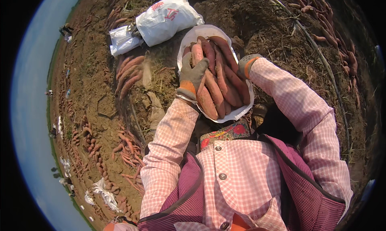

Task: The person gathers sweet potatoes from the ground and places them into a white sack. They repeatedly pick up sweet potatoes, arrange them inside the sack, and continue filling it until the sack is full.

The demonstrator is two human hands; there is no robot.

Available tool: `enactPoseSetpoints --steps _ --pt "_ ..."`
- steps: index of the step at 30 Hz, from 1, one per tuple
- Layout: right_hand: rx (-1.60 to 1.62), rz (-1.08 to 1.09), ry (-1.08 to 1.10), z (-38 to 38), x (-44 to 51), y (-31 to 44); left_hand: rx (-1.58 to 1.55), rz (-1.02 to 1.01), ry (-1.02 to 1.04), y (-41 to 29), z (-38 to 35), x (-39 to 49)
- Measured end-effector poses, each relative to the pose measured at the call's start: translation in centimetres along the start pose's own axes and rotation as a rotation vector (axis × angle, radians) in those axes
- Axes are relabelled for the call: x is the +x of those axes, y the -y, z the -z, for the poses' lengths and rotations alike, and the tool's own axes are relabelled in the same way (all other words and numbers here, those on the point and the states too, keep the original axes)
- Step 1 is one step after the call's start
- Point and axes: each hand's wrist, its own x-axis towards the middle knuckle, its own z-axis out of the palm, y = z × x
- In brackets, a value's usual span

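An open white sack point(218, 29) full of long reddish sweet potatoes point(221, 77) stands in front of me. My left hand point(193, 72), in a grey work glove with an orange cuff, lies on the sweet potatoes at the sack's left side, its thumb and fingers apart around one of them; whether it grips that one is not clear. My right hand point(248, 65), gloved alike, is at the sack's right rim, with its fingers mostly hidden, so its hold cannot be told.
A filled white sack with red writing point(169, 18) lies beyond, beside a folded white sack point(123, 39). Sweet potatoes lie in a pile point(129, 74) at the left and in a row point(328, 26) at the right. A long stalk point(319, 53) crosses the soil. Other people are far off at the left.
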Motion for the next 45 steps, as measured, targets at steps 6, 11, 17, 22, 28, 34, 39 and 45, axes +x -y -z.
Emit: enactPoseSetpoints --steps 6,11,17,22,28,34,39,45 --pt "0.030 0.011 -0.025 0.1 -0.1 -0.5 0.348 0.073 -0.032 8.5 -0.1 7.4" --pt "0.057 0.017 -0.035 -0.2 -0.3 -0.7 0.443 0.165 -0.013 6.4 -0.8 6.8" --pt "0.078 0.041 -0.091 0.2 -0.6 -0.4 1.023 0.138 0.132 0.7 -2.9 6.4" --pt "0.067 0.230 -0.633 2.4 -2.5 0.4 0.610 -0.174 0.326 -2.0 2.2 2.6" --pt "0.264 0.624 -0.142 3.0 -4.3 2.7 0.129 0.033 0.592 -4.4 5.8 -2.7" --pt "0.707 0.288 -0.009 1.5 -3.6 2.5 0.445 -0.088 -0.277 4.1 8.2 2.2" --pt "1.249 0.082 -0.101 0.5 -1.7 2.8 0.625 0.231 -0.199 4.9 6.3 2.4" --pt "1.139 0.042 -0.397 -1.0 6.5 5.6 0.657 0.155 -0.083 5.3 3.8 5.4"
